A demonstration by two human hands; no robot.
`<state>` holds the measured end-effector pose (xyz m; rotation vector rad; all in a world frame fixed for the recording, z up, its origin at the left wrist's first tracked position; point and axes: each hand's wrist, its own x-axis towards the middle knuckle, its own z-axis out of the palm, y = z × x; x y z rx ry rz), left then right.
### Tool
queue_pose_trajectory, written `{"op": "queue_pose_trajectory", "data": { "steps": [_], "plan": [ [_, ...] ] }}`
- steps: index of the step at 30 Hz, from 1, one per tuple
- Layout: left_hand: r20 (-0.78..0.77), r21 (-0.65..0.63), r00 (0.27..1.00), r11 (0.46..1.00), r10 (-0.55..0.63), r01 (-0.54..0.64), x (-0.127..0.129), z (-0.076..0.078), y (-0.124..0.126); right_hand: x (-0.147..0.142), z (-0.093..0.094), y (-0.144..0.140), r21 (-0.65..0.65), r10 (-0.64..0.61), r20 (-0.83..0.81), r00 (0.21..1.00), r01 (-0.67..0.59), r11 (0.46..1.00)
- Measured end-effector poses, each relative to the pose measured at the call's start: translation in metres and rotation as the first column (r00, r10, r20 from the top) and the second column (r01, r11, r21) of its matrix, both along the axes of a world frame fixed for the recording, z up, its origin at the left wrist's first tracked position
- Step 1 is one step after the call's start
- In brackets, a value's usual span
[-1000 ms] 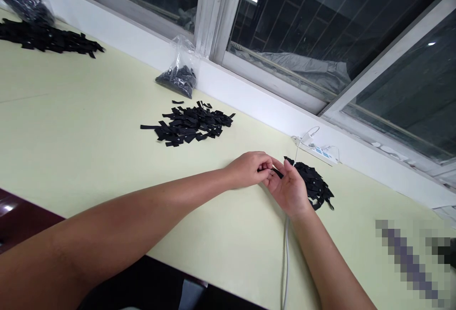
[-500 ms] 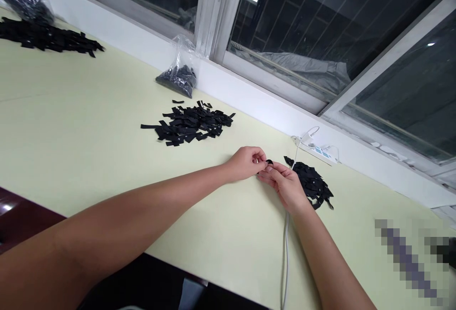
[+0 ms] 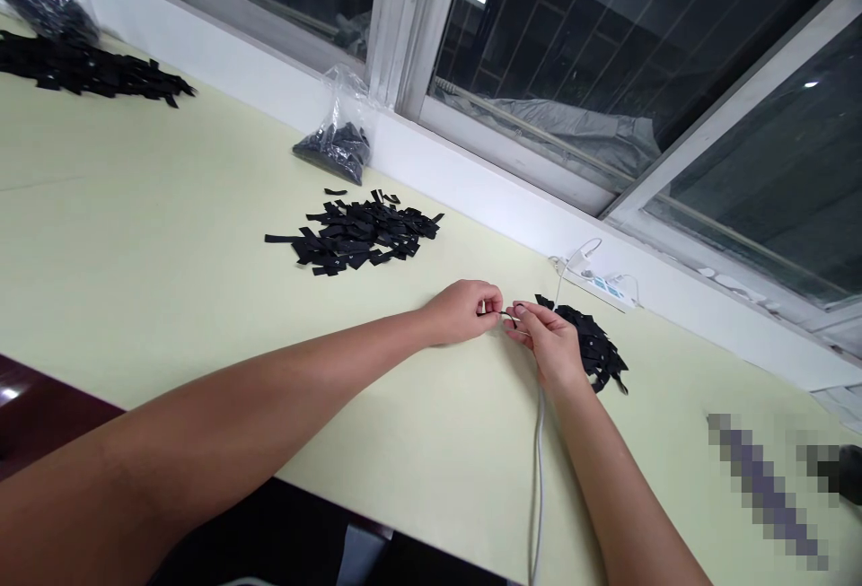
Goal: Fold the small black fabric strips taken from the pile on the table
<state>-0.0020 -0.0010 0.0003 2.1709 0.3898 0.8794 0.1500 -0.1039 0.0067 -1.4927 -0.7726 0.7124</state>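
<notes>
A thin black strip [image 3: 506, 315], seen nearly edge-on and bent, spans the small gap between my hands above the table. My left hand [image 3: 461, 310] is closed, pinching one end between thumb and fingers. Thumb and fingertips of my right hand [image 3: 553, 342] are at the strip's other end, its lower fingers slightly spread under it. Just behind my right hand lies a pile of black strips [image 3: 593, 344], partly covered by that hand. Farther left on the table is a second pile of similar strips [image 3: 367, 234], some with small white marks.
A clear plastic bag [image 3: 337, 151] with black pieces stands against the white ledge. Another pile [image 3: 87, 70] and bag [image 3: 47, 7] are at far left. A white power strip [image 3: 596, 285] sits by the wall; its cable [image 3: 539, 478] runs under my right wrist. Pixelated objects lie at right.
My hands were together with the black strip curled between their fingertips. Now they have drawn slightly apart, and the strip stretches across the gap, less curled.
</notes>
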Motion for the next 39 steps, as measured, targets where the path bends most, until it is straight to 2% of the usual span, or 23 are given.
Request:
{"op": "queue_pose_trajectory", "data": {
  "steps": [2, 4, 8, 12, 15, 22, 27, 39],
  "plan": [
    [-0.054, 0.210, 0.998, 0.977, -0.018, 0.029, -0.004, 0.003, -0.001, 0.004, -0.001, 0.000, 0.021, -0.034, 0.042, 0.999, 0.033, 0.999],
    [-0.100, 0.357, 0.995, 0.933, -0.017, 0.052, -0.006, 0.006, -0.001, 0.006, -0.001, -0.001, 0.046, -0.027, 0.104, 0.994, 0.023, 0.999],
    [-0.131, 0.473, 0.991, 0.879, 0.011, 0.053, -0.007, 0.008, 0.002, 0.004, 0.001, -0.004, 0.051, 0.066, 0.264, 0.962, -0.082, 0.995],
    [-0.130, 0.492, 0.991, 0.870, 0.027, 0.041, -0.006, 0.008, 0.004, 0.000, 0.003, -0.007, -0.026, 0.136, 0.440, 0.887, -0.139, 0.990],
    [-0.137, 0.488, 0.990, 0.872, 0.029, 0.042, -0.006, 0.009, 0.003, 0.001, 0.002, -0.008, -0.043, 0.149, 0.499, 0.854, -0.147, 0.988],
    [-0.140, 0.448, 0.989, 0.894, 0.044, 0.024, -0.006, 0.010, 0.004, 0.007, -0.005, -0.007, -0.045, 0.189, 0.506, 0.841, -0.192, 0.980],
    [-0.134, 0.462, 0.990, 0.887, 0.039, 0.027, -0.007, 0.009, 0.005, 0.008, -0.008, -0.007, -0.039, 0.205, 0.536, 0.819, -0.219, 0.975],
    [-0.090, 0.387, 0.994, 0.922, 0.055, -0.016, -0.005, 0.007, 0.003, 0.009, -0.007, -0.008, -0.037, 0.229, 0.589, 0.775, -0.258, 0.966]
  ]
}}
